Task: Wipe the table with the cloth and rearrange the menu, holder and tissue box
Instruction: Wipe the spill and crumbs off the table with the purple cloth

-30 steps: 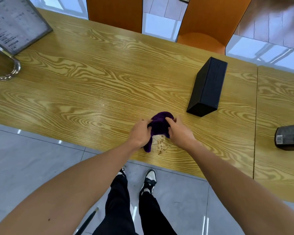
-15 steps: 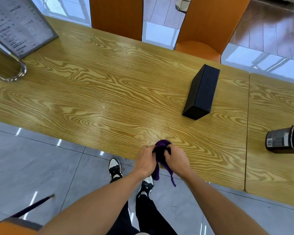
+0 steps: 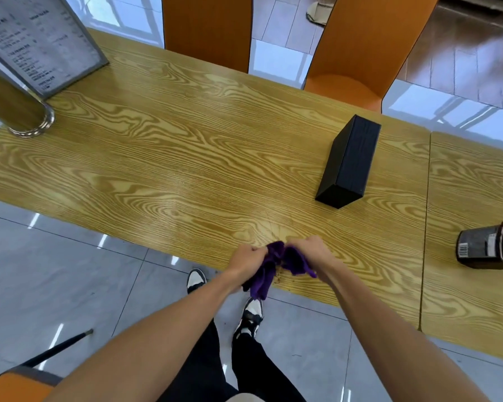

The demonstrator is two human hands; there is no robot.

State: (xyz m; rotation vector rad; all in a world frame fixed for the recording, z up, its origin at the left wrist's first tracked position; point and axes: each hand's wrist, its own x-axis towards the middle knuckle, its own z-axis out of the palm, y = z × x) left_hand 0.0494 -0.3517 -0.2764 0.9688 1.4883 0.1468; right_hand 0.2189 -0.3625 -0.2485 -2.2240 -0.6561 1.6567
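Note:
My left hand [image 3: 249,260] and my right hand [image 3: 310,250] both grip a crumpled purple cloth [image 3: 276,264] at the near edge of the wooden table [image 3: 186,158]; part of it hangs over the edge. A few brown crumbs lie under the cloth. A black tissue box [image 3: 349,161] lies on the table beyond my right hand. The framed menu [image 3: 38,42] leans at the far left, behind a shiny metal cylinder holder [image 3: 15,108].
A dark container [image 3: 490,246] lies on its side on the adjoining table at the right. Two orange chairs [image 3: 360,47] stand on the far side, and another orange chair [image 3: 12,387] is at the bottom left. My shoes stand on the grey tiled floor [image 3: 55,271].
Both hands have dragged the cloth from mid-table back to the near edge and are now spreading it apart, so it drapes wider and hangs over the edge.

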